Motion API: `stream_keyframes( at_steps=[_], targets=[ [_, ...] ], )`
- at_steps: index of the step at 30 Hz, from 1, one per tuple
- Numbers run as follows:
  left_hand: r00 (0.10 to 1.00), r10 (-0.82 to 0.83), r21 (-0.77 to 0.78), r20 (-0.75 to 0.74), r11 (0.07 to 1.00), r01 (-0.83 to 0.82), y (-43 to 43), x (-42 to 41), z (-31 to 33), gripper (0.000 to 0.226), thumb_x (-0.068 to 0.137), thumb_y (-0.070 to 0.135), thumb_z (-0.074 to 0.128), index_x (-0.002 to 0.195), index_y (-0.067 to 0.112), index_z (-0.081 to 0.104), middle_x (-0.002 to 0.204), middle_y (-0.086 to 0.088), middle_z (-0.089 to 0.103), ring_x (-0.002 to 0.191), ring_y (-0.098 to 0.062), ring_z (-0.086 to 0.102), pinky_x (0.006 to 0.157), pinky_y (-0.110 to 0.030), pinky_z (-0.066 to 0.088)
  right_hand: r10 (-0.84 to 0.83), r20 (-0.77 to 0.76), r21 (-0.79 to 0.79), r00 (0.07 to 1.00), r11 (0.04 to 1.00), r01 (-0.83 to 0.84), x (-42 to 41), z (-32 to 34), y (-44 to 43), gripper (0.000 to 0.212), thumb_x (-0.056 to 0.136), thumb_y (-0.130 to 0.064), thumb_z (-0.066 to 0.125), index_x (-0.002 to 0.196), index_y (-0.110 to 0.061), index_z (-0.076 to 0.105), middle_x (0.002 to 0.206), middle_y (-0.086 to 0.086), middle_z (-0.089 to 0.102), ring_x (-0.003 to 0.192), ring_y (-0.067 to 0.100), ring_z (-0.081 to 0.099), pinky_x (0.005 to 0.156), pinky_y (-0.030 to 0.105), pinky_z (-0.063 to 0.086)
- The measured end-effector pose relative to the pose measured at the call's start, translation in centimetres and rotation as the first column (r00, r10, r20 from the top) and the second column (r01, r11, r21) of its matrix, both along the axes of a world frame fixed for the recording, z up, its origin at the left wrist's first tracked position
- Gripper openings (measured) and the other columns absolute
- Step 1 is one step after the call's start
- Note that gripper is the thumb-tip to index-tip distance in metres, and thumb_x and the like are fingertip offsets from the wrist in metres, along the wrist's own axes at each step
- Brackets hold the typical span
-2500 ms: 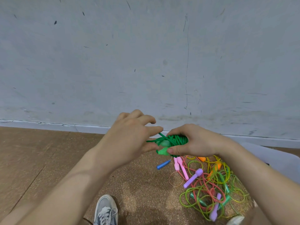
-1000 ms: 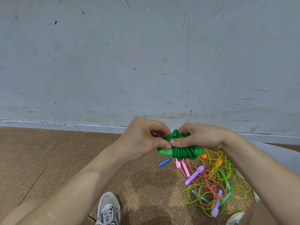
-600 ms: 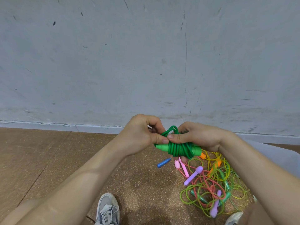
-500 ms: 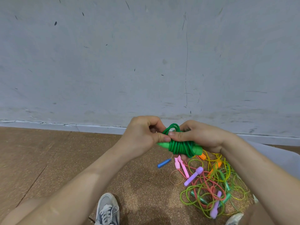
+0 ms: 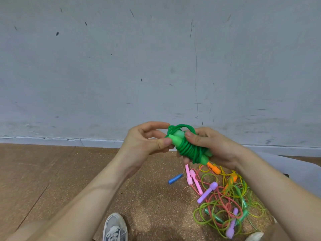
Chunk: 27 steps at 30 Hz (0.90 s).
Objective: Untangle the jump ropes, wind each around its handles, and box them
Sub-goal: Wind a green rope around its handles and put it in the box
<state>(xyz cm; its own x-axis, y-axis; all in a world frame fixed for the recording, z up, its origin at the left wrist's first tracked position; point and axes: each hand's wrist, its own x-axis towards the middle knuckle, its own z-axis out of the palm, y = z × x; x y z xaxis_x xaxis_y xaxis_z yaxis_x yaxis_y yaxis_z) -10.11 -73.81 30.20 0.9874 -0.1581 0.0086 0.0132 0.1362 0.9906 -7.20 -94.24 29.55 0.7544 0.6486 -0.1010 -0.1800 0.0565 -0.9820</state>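
A green jump rope (image 5: 188, 148) is wound in a tight bundle round its two light-green handles, held in the air in front of the wall. My right hand (image 5: 211, 146) grips the bundle from the right, thumb across the coils. My left hand (image 5: 147, 141) is at the bundle's left end, its thumb tip touching the handle end and its fingers curled by a loose loop at the top. On the floor below lies a tangle of jump ropes (image 5: 225, 202) in yellow-green, pink, orange and purple, with pink handles (image 5: 192, 176) and a purple handle (image 5: 207, 192).
A blue handle (image 5: 175, 178) lies apart on the brown floor, left of the tangle. A pale plastic box (image 5: 295, 171) shows behind my right forearm. A grey shoe (image 5: 114, 227) is at the bottom. The grey wall stands close ahead.
The green rope went from half wound to a tight bundle. The bundle has tilted, its left end now higher, and my left fingers have loosened near the top loop.
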Motion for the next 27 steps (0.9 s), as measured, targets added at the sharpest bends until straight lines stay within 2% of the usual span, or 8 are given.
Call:
stream_keyframes(
  at_steps=[4,8,12,16,20,23,25,27],
  targets=[
    [0.976,0.099,0.342,0.193,0.926,-0.162,1.0,0.6,0.6,0.025,0.072,-0.007,0.073,0.083,0.017,0.073,0.065,-0.002,0.069,0.065,-0.015,0.069,0.065,-0.023,0.055,0.102,-0.017,0.106,0.995,0.989,-0.099,0.0,-0.3,-0.5,0.05,0.072,-0.048,0.078,0.102,-0.008,0.071,0.088,0.021,0.068,0.067,0.025,0.066,0.063,0.03,0.054],
    [0.75,-0.069,0.595,0.658,0.659,-0.461,2.1,1.6,0.7,0.011,0.078,0.009,0.068,0.079,0.019,0.073,0.074,0.007,0.067,0.072,-0.007,0.061,0.067,-0.023,0.048,0.098,0.023,0.087,0.995,0.991,-0.099,-0.2,-0.3,0.0,0.045,0.077,-0.043,0.075,0.107,-0.01,0.068,0.092,0.019,0.068,0.072,0.026,0.066,0.065,0.031,0.054],
    [0.875,0.024,0.543,0.483,0.776,-0.321,1.9,1.4,1.3,0.029,0.086,-0.001,0.059,0.078,0.026,0.063,0.073,0.012,0.065,0.072,-0.007,0.062,0.066,-0.022,0.05,0.059,0.252,-0.227,0.966,0.974,0.0,-0.1,0.0,-0.9,0.041,0.081,-0.033,0.071,0.118,-0.021,0.061,0.111,0.008,0.069,0.103,0.02,0.065,0.092,0.038,0.052],
    [0.945,0.015,0.414,0.327,0.896,-0.158,-0.6,0.3,1.9,0.023,0.094,-0.002,0.049,0.084,0.017,0.058,0.07,0.004,0.066,0.071,-0.022,0.069,0.059,-0.029,0.052,0.128,0.495,-0.556,0.859,0.807,0.2,-0.9,0.5,-1.6,0.047,0.074,-0.049,0.076,0.111,-0.041,0.048,0.109,-0.012,0.065,0.109,0.004,0.058,0.099,0.042,0.045],
    [0.903,0.095,0.326,0.42,0.912,-0.248,-2.5,-0.2,4.0,0.02,0.093,-0.001,0.052,0.084,0.015,0.06,0.07,-0.003,0.063,0.062,-0.019,0.064,0.061,-0.029,0.052,0.103,0.791,-0.511,0.604,0.653,0.558,-2.7,2.4,-2.5,0.044,0.077,-0.053,0.069,0.101,-0.033,0.039,0.085,-0.013,0.06,0.083,0.015,0.06,0.073,0.037,0.046],
    [0.917,0.188,0.139,0.351,0.958,-0.25,-5.0,-1.2,5.5,0.015,0.093,0.001,0.052,0.085,0.011,0.06,0.065,-0.002,0.058,0.055,-0.014,0.054,0.054,-0.024,0.045,0.167,0.918,-0.395,0.359,0.469,0.79,-4.5,3.9,-3.4,0.046,0.079,-0.06,0.062,0.099,-0.026,0.039,0.073,-0.013,0.051,0.077,0.019,0.057,0.072,0.034,0.037],
    [0.96,0.172,-0.006,0.222,0.984,-0.175,-7.3,-2.3,6.2,0.009,0.094,0.007,0.053,0.088,0.01,0.059,0.066,0.001,0.056,0.057,-0.014,0.051,0.054,-0.024,0.042,0.13,0.898,-0.433,0.421,0.443,0.785,-5.4,5.0,-4.9,0.049,0.078,-0.06,0.064,0.101,-0.023,0.042,0.081,-0.008,0.057,0.08,0.021,0.057,0.075,0.036,0.042],
    [0.985,0.08,0.029,0.155,0.996,-0.086,-9.6,-3.3,6.6,0.008,0.092,0.017,0.057,0.098,0.013,0.058,0.077,-0.001,0.06,0.07,-0.016,0.056,0.062,-0.028,0.048,-0.064,0.715,-0.495,0.697,0.657,0.569,-6.3,6.4,-7.0,0.048,0.078,-0.052,0.072,0.105,-0.018,0.052,0.093,0.004,0.066,0.088,0.026,0.063,0.08,0.041,0.051]
  ],
)
